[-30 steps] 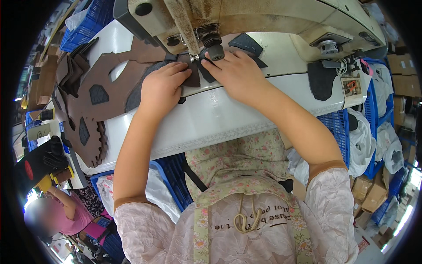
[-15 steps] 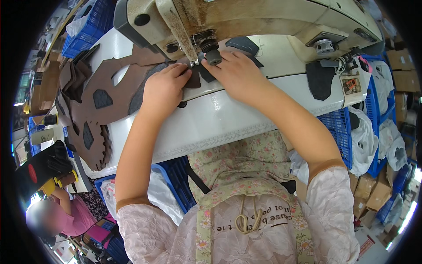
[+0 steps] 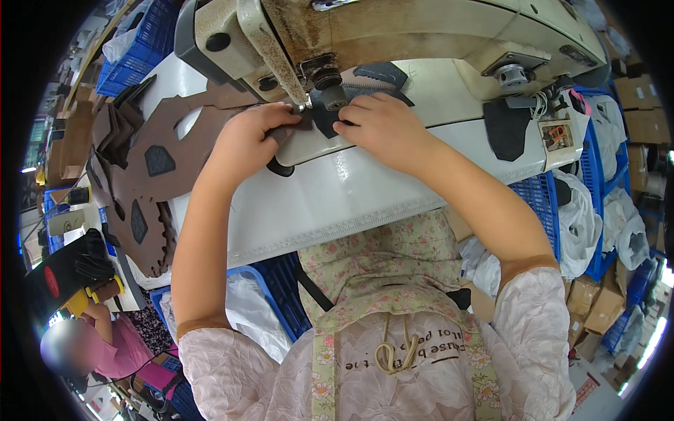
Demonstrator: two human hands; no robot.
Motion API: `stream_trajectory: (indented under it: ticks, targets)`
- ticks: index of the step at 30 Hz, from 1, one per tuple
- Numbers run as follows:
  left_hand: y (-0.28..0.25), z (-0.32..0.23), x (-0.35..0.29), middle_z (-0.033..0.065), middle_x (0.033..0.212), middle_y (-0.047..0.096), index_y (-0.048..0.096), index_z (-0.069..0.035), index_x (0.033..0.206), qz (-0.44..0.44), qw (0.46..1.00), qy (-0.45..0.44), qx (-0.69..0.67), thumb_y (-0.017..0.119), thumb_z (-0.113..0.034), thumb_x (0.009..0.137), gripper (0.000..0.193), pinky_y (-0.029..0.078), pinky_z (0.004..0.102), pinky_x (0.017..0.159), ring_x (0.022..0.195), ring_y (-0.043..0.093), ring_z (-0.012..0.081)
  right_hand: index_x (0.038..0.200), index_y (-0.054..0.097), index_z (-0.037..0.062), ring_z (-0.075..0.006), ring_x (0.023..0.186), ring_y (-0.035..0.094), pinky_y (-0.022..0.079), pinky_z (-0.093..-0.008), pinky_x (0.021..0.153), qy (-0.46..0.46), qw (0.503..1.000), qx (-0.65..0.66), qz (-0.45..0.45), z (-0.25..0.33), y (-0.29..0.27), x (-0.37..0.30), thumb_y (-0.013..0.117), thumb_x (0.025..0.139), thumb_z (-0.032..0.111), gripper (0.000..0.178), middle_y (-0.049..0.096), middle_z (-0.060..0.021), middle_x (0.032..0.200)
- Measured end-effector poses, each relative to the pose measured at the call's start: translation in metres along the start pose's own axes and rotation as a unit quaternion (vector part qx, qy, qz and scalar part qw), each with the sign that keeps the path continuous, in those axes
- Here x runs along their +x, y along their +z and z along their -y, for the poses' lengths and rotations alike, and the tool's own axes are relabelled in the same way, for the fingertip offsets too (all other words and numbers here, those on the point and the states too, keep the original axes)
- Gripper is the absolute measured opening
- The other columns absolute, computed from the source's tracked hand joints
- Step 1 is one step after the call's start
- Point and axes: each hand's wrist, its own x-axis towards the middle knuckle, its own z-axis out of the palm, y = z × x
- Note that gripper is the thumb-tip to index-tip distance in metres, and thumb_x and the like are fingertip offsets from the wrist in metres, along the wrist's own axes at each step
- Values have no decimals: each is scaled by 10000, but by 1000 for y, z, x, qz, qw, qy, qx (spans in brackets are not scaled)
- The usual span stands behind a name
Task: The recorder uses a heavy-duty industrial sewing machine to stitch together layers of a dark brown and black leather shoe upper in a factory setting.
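A beige sewing machine (image 3: 393,35) stands over the far side of the white table. Under its needle area lies a small black piece of material (image 3: 324,121), overlapping a brown leather piece. My left hand (image 3: 246,144) is left of the needle, thumb and fingers closed on the edge of the brown leather piece (image 3: 300,126). On the right, my right hand (image 3: 386,132) has its fingers curled at the black piece's right edge; the fingertips are partly hidden. A large brown leather sheet (image 3: 193,144) with dark patches spreads left, partly behind my left hand.
Another black cut piece (image 3: 507,130) lies at the right of the table (image 3: 309,210). A stack of brown pieces (image 3: 116,133) sits at the far left. Blue crates (image 3: 537,200) holding white bags flank the table. A person in pink (image 3: 126,344) sits at the lower left.
My left hand has moved left and slightly down. My right hand has shifted right and down, its fingers now more curled, and more of the black piece shows between the hands.
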Motion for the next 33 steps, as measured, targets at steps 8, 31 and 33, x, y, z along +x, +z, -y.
stream_trajectory:
  ticks: [8,31,33]
  targets:
    - [7,-8,-5,188,1283,628,698,-44,1169,-6,991,36,128,485,148,680,566,414,386,1079,1289,529,327,958,699,83,-183,932,581,474,-326,791,-14,999,-29,-7,0,2,2,620,790,150,197,606,0,899]
    - [1,7,12,151,1124,722,734,-12,1083,-1,999,-24,-38,673,68,795,305,457,293,992,1262,586,234,911,692,45,-204,925,575,493,-318,785,-26,997,-56,-43,5,12,13,613,857,152,144,617,-23,898]
    - [2,9,12,151,1117,724,733,-13,1087,2,999,-35,-40,673,69,794,311,457,293,992,1261,587,234,897,694,44,-206,920,572,494,-319,783,-21,997,-59,-44,7,14,13,612,859,152,141,618,-24,898]
